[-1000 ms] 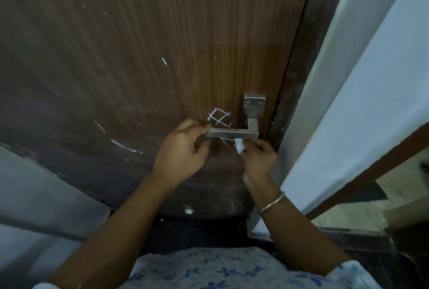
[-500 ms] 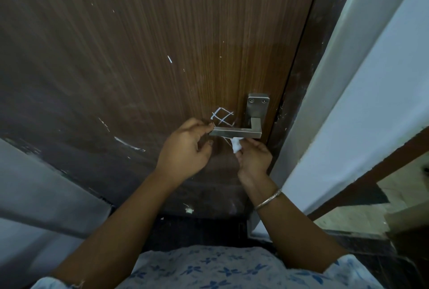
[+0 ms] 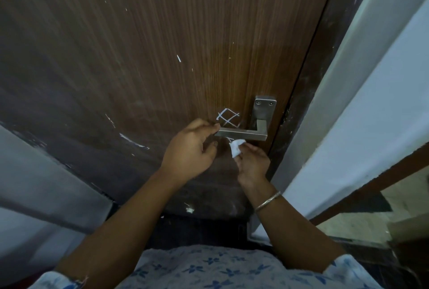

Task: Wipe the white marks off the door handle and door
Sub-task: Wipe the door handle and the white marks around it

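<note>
A brown wooden door (image 3: 162, 45) fills the view. Its steel lever handle (image 3: 246, 134) sticks out leftward from a square plate (image 3: 264, 106). White criss-cross marks (image 3: 227, 118) sit on the door just above the lever, and a bit of white mark shows just below it. My left hand (image 3: 190, 151) pinches the free left tip of the lever between thumb and fingers. My right hand (image 3: 251, 161) is below the lever, shut on a small crumpled white tissue (image 3: 236, 148) that touches the lever's underside.
Other white scratches (image 3: 132, 141) lie on the door to the left, and a small chip (image 3: 178, 58) higher up. The dark door frame (image 3: 308, 79) and a pale wall (image 3: 371, 103) stand to the right. A grey wall (image 3: 34, 172) is on the left.
My right hand has slid the tissue a little left along the underside of the lever and lowered slightly. The left hand keeps its pinch on the lever tip.
</note>
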### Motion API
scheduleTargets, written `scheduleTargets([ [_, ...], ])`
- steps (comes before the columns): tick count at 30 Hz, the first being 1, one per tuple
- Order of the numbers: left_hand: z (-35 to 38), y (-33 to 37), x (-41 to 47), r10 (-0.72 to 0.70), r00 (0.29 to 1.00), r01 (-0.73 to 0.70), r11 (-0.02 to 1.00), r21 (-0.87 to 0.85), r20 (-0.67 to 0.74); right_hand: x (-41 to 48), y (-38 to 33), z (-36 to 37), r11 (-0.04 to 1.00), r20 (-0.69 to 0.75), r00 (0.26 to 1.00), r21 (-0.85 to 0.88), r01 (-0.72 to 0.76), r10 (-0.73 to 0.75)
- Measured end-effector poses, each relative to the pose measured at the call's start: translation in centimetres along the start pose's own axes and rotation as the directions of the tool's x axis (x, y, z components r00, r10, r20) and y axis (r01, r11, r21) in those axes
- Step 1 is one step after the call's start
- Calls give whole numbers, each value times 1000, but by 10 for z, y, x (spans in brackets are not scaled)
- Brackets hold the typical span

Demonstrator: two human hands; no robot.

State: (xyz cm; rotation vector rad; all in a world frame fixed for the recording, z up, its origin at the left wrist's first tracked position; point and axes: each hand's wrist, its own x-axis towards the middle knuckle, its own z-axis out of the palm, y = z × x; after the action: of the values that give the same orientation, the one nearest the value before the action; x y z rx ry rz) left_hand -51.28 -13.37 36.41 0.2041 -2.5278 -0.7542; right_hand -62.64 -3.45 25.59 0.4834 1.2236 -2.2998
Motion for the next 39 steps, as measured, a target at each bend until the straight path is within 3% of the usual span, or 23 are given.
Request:
scheduleTargets([
  [4,-2,-4,-2,14,999,-14,1000,-23,31,-6,0,-3,985,-63,985,70,-156,161],
  [7,-6,-12,-4,31,996,-28,999,-33,87,-6,-2,11,989,-40,990,72,-131,134],
  [11,1,-23,-10,-57,992,68,994,-90,114,-14,-5,27,998,4,999,31,-49,49],
  [17,11,-36,-20,-158,976,177,977,-117,152,-20,0,15,984,-48,983,5,-176,176],
  [22,17,-40,-24,-263,953,285,947,-149,151,-20,-10,36,988,16,993,94,-121,120],
  [25,21,-40,-24,-260,951,289,941,-177,171,-21,-5,38,993,23,996,70,-91,90],
  [29,24,-40,-24,-248,954,278,943,-182,169,-23,3,28,986,-33,985,9,-169,169],
  [35,27,-46,-25,-253,954,279,945,-168,162,-29,-7,51,973,97,985,167,-158,144],
  [39,30,-46,-23,-242,954,273,945,-182,175,-33,4,51,989,80,989,73,-127,121],
])
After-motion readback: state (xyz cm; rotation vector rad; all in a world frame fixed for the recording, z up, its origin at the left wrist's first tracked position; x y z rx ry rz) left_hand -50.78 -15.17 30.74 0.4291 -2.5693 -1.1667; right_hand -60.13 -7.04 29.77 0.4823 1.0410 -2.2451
